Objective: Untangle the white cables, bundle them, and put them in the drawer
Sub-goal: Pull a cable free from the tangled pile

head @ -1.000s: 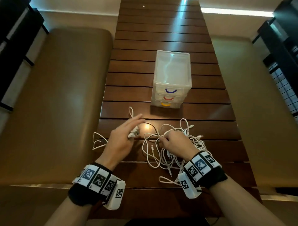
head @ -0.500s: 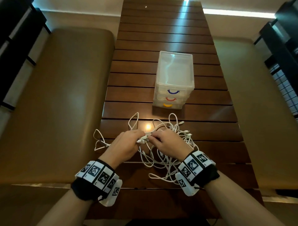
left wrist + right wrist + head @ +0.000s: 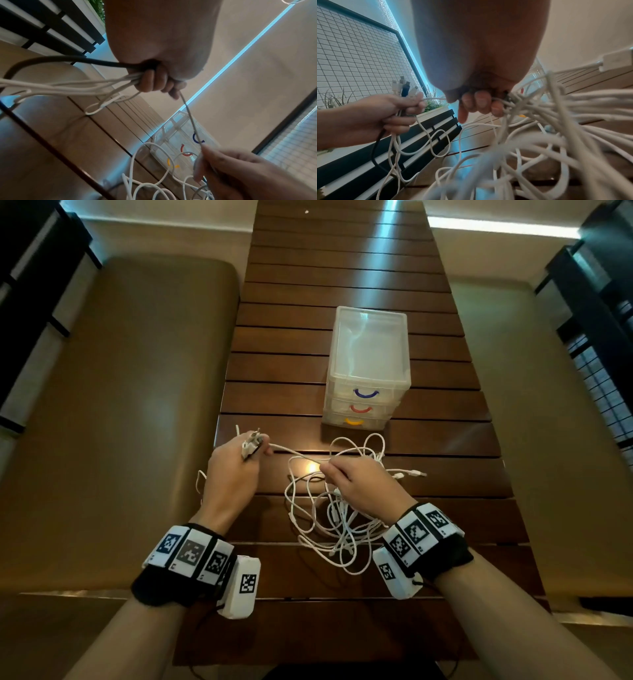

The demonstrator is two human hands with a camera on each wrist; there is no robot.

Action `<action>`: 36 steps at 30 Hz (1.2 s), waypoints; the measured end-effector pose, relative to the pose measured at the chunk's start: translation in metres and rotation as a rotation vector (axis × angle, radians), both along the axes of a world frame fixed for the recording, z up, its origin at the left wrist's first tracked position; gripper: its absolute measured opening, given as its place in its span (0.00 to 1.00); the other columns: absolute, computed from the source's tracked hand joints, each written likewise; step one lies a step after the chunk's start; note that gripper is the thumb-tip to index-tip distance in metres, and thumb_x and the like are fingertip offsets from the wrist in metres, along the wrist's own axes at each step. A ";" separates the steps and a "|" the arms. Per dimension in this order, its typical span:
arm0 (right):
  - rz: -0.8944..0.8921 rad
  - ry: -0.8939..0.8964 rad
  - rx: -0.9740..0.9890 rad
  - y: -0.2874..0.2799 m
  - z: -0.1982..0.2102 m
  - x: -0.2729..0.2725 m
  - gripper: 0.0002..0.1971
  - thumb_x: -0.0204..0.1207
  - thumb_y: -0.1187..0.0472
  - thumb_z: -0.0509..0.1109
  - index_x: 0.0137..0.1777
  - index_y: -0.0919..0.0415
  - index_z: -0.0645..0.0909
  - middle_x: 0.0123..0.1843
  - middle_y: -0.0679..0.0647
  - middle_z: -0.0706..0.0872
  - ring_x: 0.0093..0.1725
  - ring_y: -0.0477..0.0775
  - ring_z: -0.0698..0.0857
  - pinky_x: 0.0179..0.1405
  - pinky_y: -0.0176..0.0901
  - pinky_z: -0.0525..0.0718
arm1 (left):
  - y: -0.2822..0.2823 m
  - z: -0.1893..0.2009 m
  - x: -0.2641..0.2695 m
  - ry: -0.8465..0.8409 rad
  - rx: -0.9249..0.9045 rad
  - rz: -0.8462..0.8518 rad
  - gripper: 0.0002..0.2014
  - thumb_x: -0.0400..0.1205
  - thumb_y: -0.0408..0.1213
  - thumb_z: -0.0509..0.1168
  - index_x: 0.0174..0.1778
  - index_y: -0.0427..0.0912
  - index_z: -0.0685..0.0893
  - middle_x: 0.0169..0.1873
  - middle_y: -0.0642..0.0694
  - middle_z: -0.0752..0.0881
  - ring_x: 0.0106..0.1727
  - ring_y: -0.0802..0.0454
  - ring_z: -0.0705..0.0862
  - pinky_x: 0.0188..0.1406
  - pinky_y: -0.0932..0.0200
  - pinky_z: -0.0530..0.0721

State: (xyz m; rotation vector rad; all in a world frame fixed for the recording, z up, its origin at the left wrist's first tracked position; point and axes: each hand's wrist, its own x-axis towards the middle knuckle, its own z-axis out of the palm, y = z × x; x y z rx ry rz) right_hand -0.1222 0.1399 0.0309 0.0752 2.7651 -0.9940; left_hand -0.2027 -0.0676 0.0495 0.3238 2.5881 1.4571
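A tangle of white cables (image 3: 337,518) lies on the slatted wooden table (image 3: 342,285) in front of me. My left hand (image 3: 236,470) grips a bunch of cable ends (image 3: 251,441), plugs sticking up; the same bunch (image 3: 402,88) includes one dark cable. My right hand (image 3: 359,484) pinches one white strand (image 3: 294,451) stretched taut to the left hand, and holds more loops (image 3: 530,108). The clear three-drawer box (image 3: 368,364) stands behind the tangle, with blue, red and yellow handles, all drawers closed.
Tan padded benches (image 3: 120,405) flank the table on both sides. Dark slatted chair backs (image 3: 30,268) stand at the far left and right. A wire grid panel (image 3: 359,60) is seen beside the right hand.
My hands were together over the tangle; now the left hand has pulled away to the upper left with the cable ends, drawing one strand taut from the right hand.
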 end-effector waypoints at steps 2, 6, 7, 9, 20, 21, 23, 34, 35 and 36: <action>-0.023 -0.063 0.074 0.002 -0.004 -0.004 0.20 0.88 0.48 0.56 0.40 0.57 0.81 0.38 0.50 0.85 0.39 0.49 0.82 0.40 0.45 0.75 | 0.004 0.004 -0.001 0.025 -0.027 -0.043 0.11 0.89 0.40 0.60 0.52 0.46 0.89 0.46 0.54 0.89 0.47 0.62 0.85 0.46 0.60 0.82; -0.048 -0.123 0.095 0.002 -0.006 -0.007 0.20 0.88 0.49 0.57 0.38 0.56 0.81 0.38 0.51 0.84 0.40 0.51 0.81 0.42 0.44 0.72 | 0.009 0.009 0.004 0.093 -0.019 -0.273 0.24 0.84 0.24 0.61 0.70 0.53 0.82 0.65 0.62 0.82 0.64 0.75 0.78 0.63 0.75 0.76; -0.038 -0.125 0.090 -0.001 -0.004 -0.007 0.20 0.88 0.49 0.57 0.39 0.57 0.82 0.39 0.51 0.85 0.40 0.51 0.81 0.41 0.44 0.72 | 0.012 0.008 0.009 0.096 -0.027 -0.353 0.29 0.81 0.20 0.60 0.73 0.53 0.80 0.70 0.58 0.81 0.68 0.68 0.78 0.68 0.70 0.75; -0.011 -0.099 0.070 -0.009 0.003 -0.007 0.17 0.87 0.53 0.59 0.45 0.61 0.85 0.41 0.51 0.85 0.39 0.49 0.80 0.38 0.42 0.71 | 0.021 0.002 0.021 0.098 -0.128 -0.492 0.35 0.78 0.18 0.61 0.76 0.56 0.76 0.73 0.53 0.80 0.71 0.56 0.80 0.72 0.56 0.78; 0.161 -0.034 0.028 -0.011 -0.007 0.011 0.13 0.86 0.49 0.62 0.50 0.52 0.86 0.33 0.40 0.80 0.33 0.37 0.77 0.32 0.34 0.69 | 0.025 -0.003 0.021 -0.067 -0.507 -0.594 0.10 0.86 0.38 0.61 0.51 0.49 0.88 0.37 0.52 0.84 0.37 0.55 0.80 0.32 0.61 0.71; 0.167 0.002 0.020 -0.011 -0.008 0.011 0.14 0.86 0.47 0.62 0.51 0.51 0.87 0.33 0.40 0.80 0.32 0.37 0.77 0.32 0.32 0.68 | 0.022 -0.002 0.018 -0.069 -0.466 -0.587 0.10 0.86 0.39 0.62 0.48 0.48 0.89 0.36 0.53 0.84 0.36 0.56 0.81 0.32 0.60 0.72; 0.155 0.076 0.013 -0.012 -0.007 0.010 0.16 0.86 0.45 0.61 0.45 0.52 0.84 0.33 0.41 0.79 0.32 0.37 0.76 0.32 0.31 0.66 | 0.017 0.001 0.015 -0.062 -0.363 -0.540 0.12 0.86 0.42 0.63 0.43 0.46 0.90 0.34 0.50 0.88 0.35 0.52 0.84 0.32 0.54 0.78; 0.027 0.011 0.116 0.010 -0.005 0.010 0.16 0.86 0.49 0.62 0.39 0.57 0.78 0.33 0.48 0.81 0.34 0.48 0.78 0.33 0.43 0.69 | -0.007 0.010 -0.002 -0.063 -0.007 -0.157 0.16 0.88 0.47 0.61 0.37 0.50 0.87 0.27 0.62 0.84 0.28 0.64 0.79 0.30 0.56 0.77; -0.001 0.004 0.114 0.010 -0.005 0.011 0.16 0.85 0.49 0.63 0.38 0.56 0.77 0.33 0.49 0.80 0.34 0.48 0.77 0.35 0.44 0.69 | -0.005 0.010 -0.001 -0.027 -0.028 -0.157 0.11 0.88 0.42 0.61 0.46 0.52 0.89 0.39 0.63 0.88 0.38 0.66 0.83 0.39 0.58 0.83; -0.022 -0.009 0.137 0.008 -0.006 0.012 0.15 0.85 0.49 0.63 0.37 0.54 0.76 0.33 0.48 0.80 0.35 0.49 0.77 0.36 0.43 0.69 | -0.002 0.011 0.002 0.023 -0.053 -0.176 0.12 0.88 0.36 0.61 0.56 0.54 0.88 0.52 0.62 0.88 0.49 0.68 0.84 0.49 0.63 0.84</action>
